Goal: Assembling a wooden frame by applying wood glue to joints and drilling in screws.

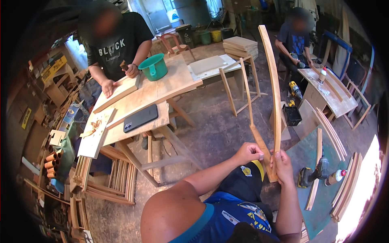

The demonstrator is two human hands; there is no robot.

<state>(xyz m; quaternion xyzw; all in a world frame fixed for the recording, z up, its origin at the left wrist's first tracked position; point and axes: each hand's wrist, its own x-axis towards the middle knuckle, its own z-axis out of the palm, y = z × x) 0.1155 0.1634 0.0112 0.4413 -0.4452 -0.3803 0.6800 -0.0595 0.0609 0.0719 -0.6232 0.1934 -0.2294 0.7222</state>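
Tall wooden strip [272, 81]: near upright before the person's lap, its foot meeting a slanted wooden piece [259, 141]; whether the two are fixed cannot be told. Right hand [282, 164]: fingers wrapped round the strip near its foot, hold judged secure. Left hand [249, 154]: fingers curled beside the slanted piece; whether they pinch anything cannot be told. Advised: a firm low hold, since the long free top would likely sway and lever on the corner; left thumb clear of the meeting edges. Rightward, a green surface [298, 160] carries a drill [323, 168], a red-capped bottle [334, 178] and a loose strip [313, 194].
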